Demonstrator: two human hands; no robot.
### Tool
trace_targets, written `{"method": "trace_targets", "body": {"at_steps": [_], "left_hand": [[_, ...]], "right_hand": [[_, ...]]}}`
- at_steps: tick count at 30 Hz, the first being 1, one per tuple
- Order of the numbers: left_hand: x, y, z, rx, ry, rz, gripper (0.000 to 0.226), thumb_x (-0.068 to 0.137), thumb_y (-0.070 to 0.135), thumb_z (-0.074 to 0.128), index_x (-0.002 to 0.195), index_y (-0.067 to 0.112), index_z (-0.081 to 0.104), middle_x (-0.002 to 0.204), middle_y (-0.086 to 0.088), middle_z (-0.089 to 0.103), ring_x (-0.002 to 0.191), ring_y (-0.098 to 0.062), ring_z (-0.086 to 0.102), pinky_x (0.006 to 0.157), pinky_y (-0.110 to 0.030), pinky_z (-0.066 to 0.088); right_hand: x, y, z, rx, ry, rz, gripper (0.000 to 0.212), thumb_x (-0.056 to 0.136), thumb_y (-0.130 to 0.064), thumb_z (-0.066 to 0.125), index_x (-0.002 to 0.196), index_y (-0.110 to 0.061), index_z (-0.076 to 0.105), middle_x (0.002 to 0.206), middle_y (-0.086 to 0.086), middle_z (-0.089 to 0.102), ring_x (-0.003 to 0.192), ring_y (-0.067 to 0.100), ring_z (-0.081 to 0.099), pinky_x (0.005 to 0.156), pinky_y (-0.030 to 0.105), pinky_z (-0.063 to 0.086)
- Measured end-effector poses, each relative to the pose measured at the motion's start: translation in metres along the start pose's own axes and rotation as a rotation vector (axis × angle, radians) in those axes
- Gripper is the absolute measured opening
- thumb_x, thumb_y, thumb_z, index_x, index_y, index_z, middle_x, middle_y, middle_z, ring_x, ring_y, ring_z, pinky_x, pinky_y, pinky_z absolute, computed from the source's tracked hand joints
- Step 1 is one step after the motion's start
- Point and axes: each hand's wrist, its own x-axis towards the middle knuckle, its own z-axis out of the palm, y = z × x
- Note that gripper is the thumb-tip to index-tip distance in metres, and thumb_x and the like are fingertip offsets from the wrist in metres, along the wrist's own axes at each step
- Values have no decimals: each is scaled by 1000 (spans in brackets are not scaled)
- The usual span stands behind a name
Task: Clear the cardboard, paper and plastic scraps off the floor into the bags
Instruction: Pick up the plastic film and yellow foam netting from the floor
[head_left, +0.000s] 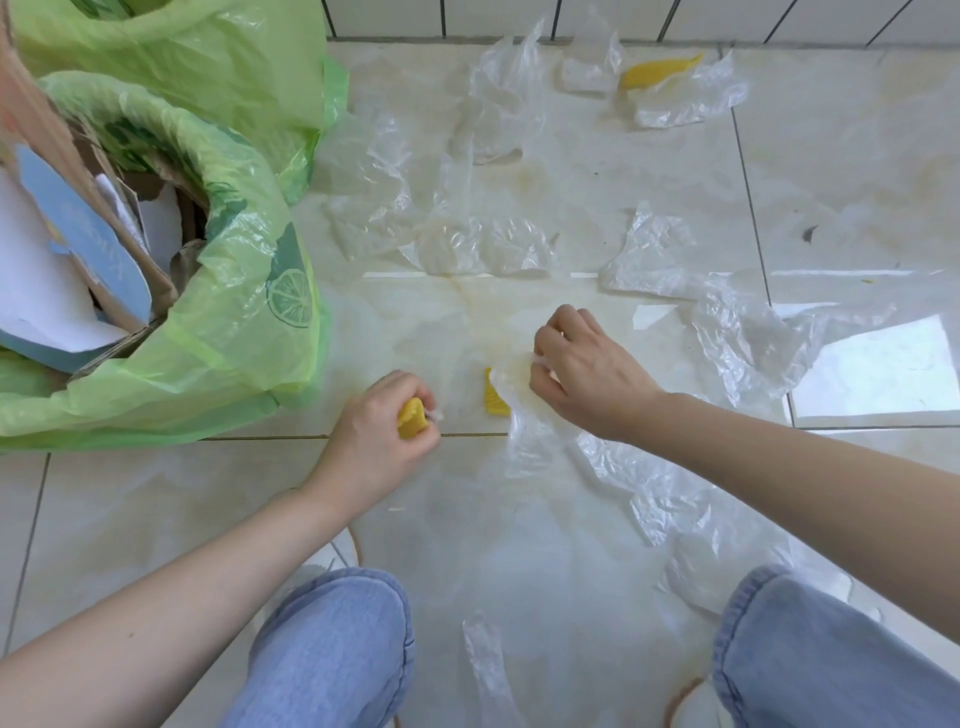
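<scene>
A small yellow scrap (412, 418) is gripped in the curled fingers of the left hand (384, 421), low over the tiled floor (857, 171). A crumpled sheet of clear plastic film (524, 415) is pinched by the right hand (582, 374), with a second yellow scrap (493, 400) lying at its edge. More clear plastic pieces (467, 218) are scattered across the floor. Two green bags (249, 312) are seen at the left, the nearer one filled with cardboard (67, 270). Denim-clad knees (332, 644) are seen below.
</scene>
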Motion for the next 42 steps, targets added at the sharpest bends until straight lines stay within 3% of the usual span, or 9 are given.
{"method": "trace_targets", "body": {"at_steps": [3,7,10,13,16,21,31,37,42], "left_hand": [[4,11,2,-138,42,-222,31,77,3,63,66,21,41,59,1,43,54,-7,38,53,-15,33],[12,19,-2,-315,58,-377,28,78,-3,62,66,17,47,58,6,49,49,-2,43,50,-9,35],[14,16,-4,-411,63,-463,16,75,-4,61,70,9,53,62,2,55,55,-4,48,57,-16,41],[15,11,-3,-441,102,-534,8,76,-6,58,79,-3,51,65,0,55,58,-10,51,61,-26,40],[16,16,-1,-588,130,-615,20,81,-12,46,78,8,50,63,1,52,48,-4,56,58,-27,41],[14,15,6,-714,123,-736,22,90,-1,43,76,15,50,64,-8,48,50,-18,55,55,-29,46],[5,16,15,-679,14,-754,21,84,35,68,81,22,52,70,3,46,64,-16,45,60,-28,39],[-13,13,19,-17,-384,-338,78,60,32,86,116,26,32,93,6,40,84,-14,45,72,-24,40],[-34,-7,30,605,-579,-86,98,63,34,74,136,40,9,109,3,23,108,-22,32,87,-37,36]], "right_hand": [[4,-2,0,-21,-60,16,44,88,-43,37,97,-4,53,106,16,51,90,32,45,83,37,43],[2,-6,16,-177,-226,-104,58,87,-55,49,113,-3,47,127,16,44,105,33,42,91,40,42],[-2,-11,28,-297,-275,-140,63,84,-58,54,116,-5,44,122,14,44,102,31,42,86,38,43],[-6,-16,33,-205,-285,-101,50,88,-39,59,122,-8,41,112,10,50,99,29,44,85,35,42],[-7,-17,33,-29,-339,-6,56,87,-13,54,138,-10,29,111,9,54,103,29,46,89,32,40],[-13,-16,17,176,-285,57,17,87,-16,54,100,-6,57,90,4,45,94,26,46,81,32,39],[-52,-9,-4,253,-87,32,23,93,-29,56,97,-6,54,94,7,52,85,24,45,72,24,30],[-75,12,-12,236,-29,116,26,90,-29,61,99,-6,55,105,7,51,92,25,45,79,23,31],[-108,32,10,-10,-110,282,37,84,-26,63,112,-5,51,129,15,41,110,41,41,89,46,44]]}}
